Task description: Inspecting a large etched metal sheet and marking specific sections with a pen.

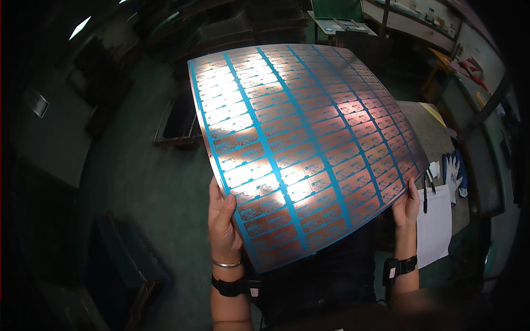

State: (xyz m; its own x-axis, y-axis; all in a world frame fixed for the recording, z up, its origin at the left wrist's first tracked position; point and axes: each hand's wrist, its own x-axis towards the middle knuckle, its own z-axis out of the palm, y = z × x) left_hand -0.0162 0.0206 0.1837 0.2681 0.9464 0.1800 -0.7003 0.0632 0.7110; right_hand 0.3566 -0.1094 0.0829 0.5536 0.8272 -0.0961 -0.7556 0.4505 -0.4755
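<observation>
A large printed circuit board panel (309,132), coppery with blue strips between rows of repeated patterns, is held up in front of me and tilted. Bright light glares off its left part. My left hand (223,212) grips the left edge near the lower corner, thumb on the face and the other fingers mostly hidden behind. At the lower right edge my right hand (407,205) is closed on the panel, its thumb along the rim. Each forearm wears a black strap, and a metal bangle circles the left wrist.
On the grey table (422,118) at right lie a written sheet (434,226), pens (425,198) and a pair of white-and-blue work gloves (452,175). A dark rack (178,124) stands on the floor beyond the panel. A dark blue box-like object (124,270) is at lower left.
</observation>
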